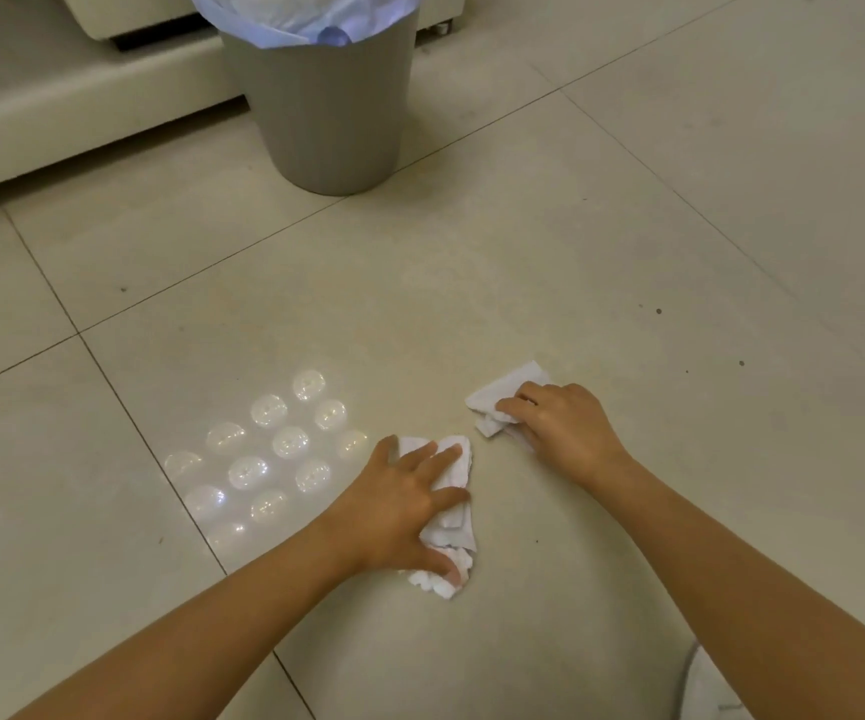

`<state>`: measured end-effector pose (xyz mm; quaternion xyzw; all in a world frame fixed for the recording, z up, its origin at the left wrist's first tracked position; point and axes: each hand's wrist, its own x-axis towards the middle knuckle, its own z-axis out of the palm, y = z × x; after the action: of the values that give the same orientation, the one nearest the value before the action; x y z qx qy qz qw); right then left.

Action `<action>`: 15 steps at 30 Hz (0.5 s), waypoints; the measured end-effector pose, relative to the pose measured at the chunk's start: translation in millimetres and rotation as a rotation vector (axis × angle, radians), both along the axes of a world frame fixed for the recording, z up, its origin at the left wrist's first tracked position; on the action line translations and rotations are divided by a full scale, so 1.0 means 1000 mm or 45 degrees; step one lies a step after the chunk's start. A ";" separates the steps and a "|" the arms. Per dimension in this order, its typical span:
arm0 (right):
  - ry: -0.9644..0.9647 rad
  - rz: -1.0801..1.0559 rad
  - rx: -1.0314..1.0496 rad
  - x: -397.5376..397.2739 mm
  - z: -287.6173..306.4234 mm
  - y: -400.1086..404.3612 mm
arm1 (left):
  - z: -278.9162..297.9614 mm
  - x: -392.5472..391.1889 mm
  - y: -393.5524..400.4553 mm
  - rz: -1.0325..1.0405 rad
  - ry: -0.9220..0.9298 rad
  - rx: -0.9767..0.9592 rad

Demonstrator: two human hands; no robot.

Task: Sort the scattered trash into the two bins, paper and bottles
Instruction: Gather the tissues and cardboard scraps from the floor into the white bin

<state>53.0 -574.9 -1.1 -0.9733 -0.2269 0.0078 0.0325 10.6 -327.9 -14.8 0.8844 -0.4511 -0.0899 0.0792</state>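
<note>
Left hand [399,504] lies on a crumpled tissue [451,537] on the floor [627,226], grip grasping it with spread fingers. Grey bin [334,106], blue-lined, stands beyond. Right hand [560,423] grip pinches a second tissue [503,389] on the floor, just beside the first.

2 crumpled white tissues [448,532] [503,394] on tile floor, grey lined bin [331,111] behind

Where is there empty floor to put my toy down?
Bare tiles lie between the grey bin and the hands, and off to the right. It is crowded near the left hand and right hand, each on crumpled paper.
</note>
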 end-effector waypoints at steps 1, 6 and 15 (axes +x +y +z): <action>-0.024 -0.009 0.018 -0.001 0.000 0.002 | 0.001 -0.003 0.002 0.008 0.004 0.019; -0.216 0.010 0.060 -0.004 0.005 0.013 | 0.002 -0.028 -0.002 0.027 -0.033 -0.058; -0.428 0.204 0.088 -0.011 0.026 0.058 | -0.008 -0.062 0.003 0.089 -0.076 0.002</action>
<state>41.6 -516.7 24.9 -0.9381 -0.3060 -0.1600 0.0269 -51.7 -325.0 -23.0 0.9019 -0.4221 -0.0610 0.0682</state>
